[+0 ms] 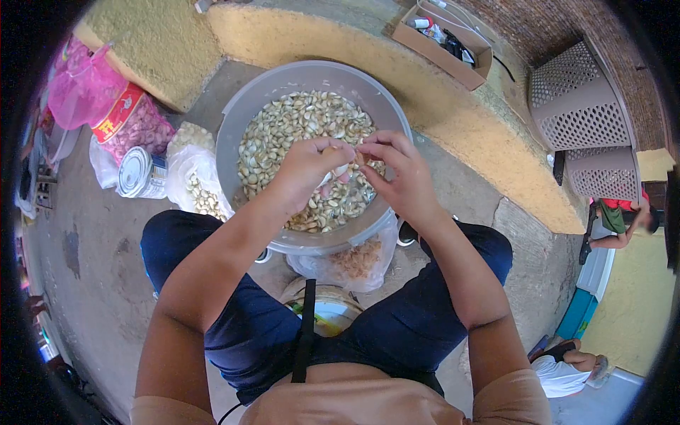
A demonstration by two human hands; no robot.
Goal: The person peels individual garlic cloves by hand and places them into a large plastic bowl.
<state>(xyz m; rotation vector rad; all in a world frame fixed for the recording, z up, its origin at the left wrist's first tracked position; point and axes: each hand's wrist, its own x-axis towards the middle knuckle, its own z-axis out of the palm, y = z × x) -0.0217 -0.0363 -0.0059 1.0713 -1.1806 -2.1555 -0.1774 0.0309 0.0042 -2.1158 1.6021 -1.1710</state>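
A large grey tub (237, 99) stands in front of my knees, holding many pale garlic cloves (283, 120) in what looks like water. Over its right half my left hand (316, 164) has its fingers bent round a garlic clove, thumb and index finger pinched together. Close beside it, nearly touching, my right hand (394, 164) pinches a small brownish piece, perhaps skin, between thumb and fingertips. Below the tub, a clear plastic bag (379, 265) holds brown papery skins. To the left, a white bag (195, 166) holds more cloves.
A pink net sack (142, 127) and a metal can (142, 173) stand at left. Behind the tub runs a low yellow ledge (453, 117) bearing a cardboard box (453, 60). Perforated grey crates (584, 106) are at right. Two other people (616, 216) are at the far right.
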